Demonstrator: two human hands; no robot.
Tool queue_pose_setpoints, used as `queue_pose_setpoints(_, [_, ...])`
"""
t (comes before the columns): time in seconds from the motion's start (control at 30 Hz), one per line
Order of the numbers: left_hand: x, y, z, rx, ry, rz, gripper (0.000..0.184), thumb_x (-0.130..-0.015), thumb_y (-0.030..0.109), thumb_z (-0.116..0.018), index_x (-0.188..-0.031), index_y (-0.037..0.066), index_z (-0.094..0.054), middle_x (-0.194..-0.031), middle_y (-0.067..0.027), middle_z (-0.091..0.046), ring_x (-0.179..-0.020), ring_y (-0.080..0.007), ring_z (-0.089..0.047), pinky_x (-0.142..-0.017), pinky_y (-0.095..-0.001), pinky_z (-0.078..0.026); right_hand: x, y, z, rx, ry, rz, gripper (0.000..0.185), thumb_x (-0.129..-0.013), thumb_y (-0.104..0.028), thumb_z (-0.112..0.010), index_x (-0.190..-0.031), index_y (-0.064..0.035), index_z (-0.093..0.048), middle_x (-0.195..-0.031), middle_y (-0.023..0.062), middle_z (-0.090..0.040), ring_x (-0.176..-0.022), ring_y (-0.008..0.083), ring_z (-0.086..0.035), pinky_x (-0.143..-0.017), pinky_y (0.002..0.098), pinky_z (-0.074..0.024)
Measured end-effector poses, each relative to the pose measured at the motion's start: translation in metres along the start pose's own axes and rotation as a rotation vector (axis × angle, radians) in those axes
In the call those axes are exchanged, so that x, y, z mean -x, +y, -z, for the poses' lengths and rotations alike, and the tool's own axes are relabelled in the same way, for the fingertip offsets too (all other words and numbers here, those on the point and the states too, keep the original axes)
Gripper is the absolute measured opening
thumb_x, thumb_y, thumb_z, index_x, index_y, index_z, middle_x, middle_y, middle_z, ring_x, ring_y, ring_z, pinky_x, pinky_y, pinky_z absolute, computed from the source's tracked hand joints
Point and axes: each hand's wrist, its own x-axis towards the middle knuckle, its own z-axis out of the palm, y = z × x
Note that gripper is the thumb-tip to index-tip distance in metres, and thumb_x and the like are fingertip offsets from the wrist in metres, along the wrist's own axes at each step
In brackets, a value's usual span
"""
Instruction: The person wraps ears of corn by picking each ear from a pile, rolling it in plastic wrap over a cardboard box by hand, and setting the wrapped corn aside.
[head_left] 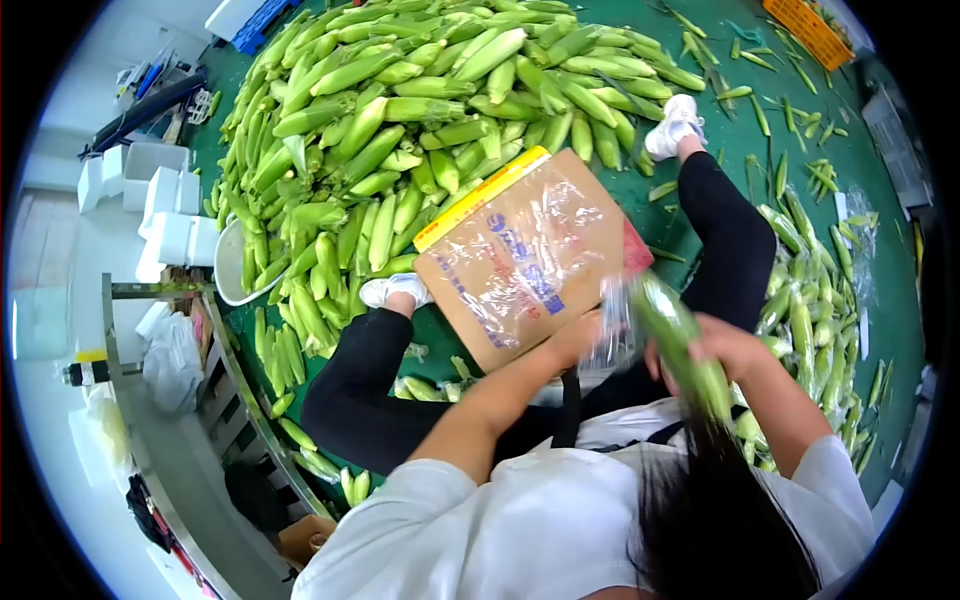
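My right hand [712, 348] is wrapped round a green ear of corn [680, 345] in its husk, held tilted above my lap. Just left of the corn, my left hand [580, 336] is closed at a clear plastic bag [614, 325]; its fingers are partly hidden and blurred. The bag's plastic reaches the upper end of the corn, but how far it covers the ear I cannot tell. In front of my hands, a cardboard box [530, 255] with clear plastic on top and a yellow edge lies between my legs.
A large heap of unshucked corn [400, 110] fills the floor ahead and to the left. Plastic-wrapped ears [810, 320] lie at the right. A metal rack [150, 400] and white foam boxes [175, 200] stand left; an orange crate [810, 30] is far right.
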Motion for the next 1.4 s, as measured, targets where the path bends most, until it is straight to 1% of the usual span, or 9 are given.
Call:
queue_pose_setpoints(0.07, [-0.045,0.052,0.092,0.172,-0.704,0.47,0.052,-0.081,0.009,-0.064,-0.132,0.011,-0.059,-0.14,-0.0173,-0.054,-0.128,-0.0338,-0.053,-0.106,-0.0443,-0.043,-0.007,0.009,0.03,-0.117,0.255,0.048,0.059,-0.085,-0.047,-0.072,-0.119,-0.0001,-0.061,-0.102,0.0125,-0.068,-0.08,0.0221,-0.069,-0.071,0.0371,-0.0587])
queue_pose_setpoints(0.2, [-0.06,0.132,0.182,-0.17,0.238,0.117,0.053,-0.078,0.011,-0.069,-0.131,0.017,-0.061,-0.131,-0.0164,-0.056,-0.127,-0.0346,-0.053,-0.106,-0.0505,-0.041,-0.027,0.02,0.053,-0.231,0.208,-0.076,0.054,-0.09,-0.042,-0.068,-0.123,-0.0013,-0.059,-0.103,0.0116,-0.068,-0.083,0.0237,-0.07,-0.074,0.0376,-0.0596])
queue_pose_setpoints(0.3, [-0.096,0.148,0.223,-0.575,0.079,0.07,0.054,-0.079,0.021,-0.07,-0.132,0.02,-0.058,-0.126,-0.013,-0.058,-0.125,-0.0319,-0.053,-0.103,-0.0492,-0.044,-0.049,0.031,0.033,-0.074,-0.105,-0.201,0.054,-0.091,-0.04,-0.069,-0.125,-0.0006,-0.057,-0.107,0.0131,-0.068,-0.089,0.025,-0.071,-0.078,0.0386,-0.0594])
queue_pose_setpoints(0.53, [-0.092,0.098,0.212,0.506,-0.757,0.522,0.038,-0.078,0.016,-0.074,-0.112,0.004,-0.063,-0.088,-0.0124,-0.069,-0.085,-0.028,-0.069,-0.069,-0.0432,-0.053,0.037,0.029,-0.054,1.664,0.699,0.165,0.081,-0.067,-0.017,-0.083,-0.141,-0.0156,-0.05,-0.099,0.0116,-0.062,-0.083,0.0298,-0.068,-0.073,0.0387,-0.0558])
queue_pose_setpoints(0.63, [-0.115,0.09,0.187,1.093,-1.079,0.696,0.044,-0.08,0.016,-0.077,-0.117,0.0,-0.061,-0.091,-0.0017,-0.067,-0.082,-0.0169,-0.062,-0.07,-0.0369,-0.051,0.065,0.063,-0.041,1.562,0.859,0.141,0.071,-0.063,-0.016,-0.083,-0.13,-0.0177,-0.061,-0.093,0.0088,-0.059,-0.078,0.0309,-0.066,-0.063,0.042,-0.0545])
queue_pose_setpoints(0.73, [-0.111,0.062,0.156,0.358,-0.599,0.262,0.034,-0.086,0.024,-0.069,-0.113,0.004,-0.067,-0.093,-0.0154,-0.07,-0.084,-0.0331,-0.069,-0.072,-0.0462,-0.055,0.106,0.135,-0.03,1.183,1.071,-0.005,0.074,-0.072,-0.018,-0.08,-0.14,-0.0127,-0.053,-0.116,0.0173,-0.063,-0.106,0.0363,-0.064,-0.089,0.0407,-0.0525])
queue_pose_setpoints(0.93, [-0.039,-0.211,0.212,-0.105,1.155,1.139,0.021,-0.091,0.013,-0.061,-0.108,0.001,-0.062,-0.084,-0.0187,-0.064,-0.069,-0.0327,-0.063,-0.071,-0.0467,-0.052,0.165,0.239,-0.021,0.761,1.582,-0.202,0.062,-0.083,-0.01,-0.069,-0.142,-0.0072,-0.05,-0.126,0.0182,-0.06,-0.115,0.0336,-0.06,-0.097,0.04,-0.0483])
queue_pose_setpoints(1.2, [0.043,-0.458,0.194,0.71,0.865,1.842,0.087,-0.087,0.064,-0.065,-0.134,-0.008,-0.056,-0.13,-0.024,-0.064,-0.112,-0.0344,-0.064,-0.097,-0.0428,-0.048,0.134,0.159,0.042,0.956,1.787,0.083,0.048,-0.098,0.001,-0.055,-0.145,0.0001,-0.045,-0.139,0.0194,-0.055,-0.127,0.03,-0.056,-0.108,0.0389,-0.0427])
queue_pose_setpoints(1.4, [-0.015,-0.321,0.242,1.592,1.158,1.581,0.059,-0.091,0.073,-0.047,-0.092,0.014,-0.053,-0.069,-0.0023,-0.057,-0.051,-0.0109,-0.047,-0.042,-0.0235,-0.032,-0.14,-0.031,0.142,0.915,1.171,0.252,0.034,-0.092,-0.017,-0.069,-0.123,-0.0026,-0.066,-0.104,0.012,-0.069,-0.092,0.0227,-0.067,-0.083,0.0334,-0.0528])
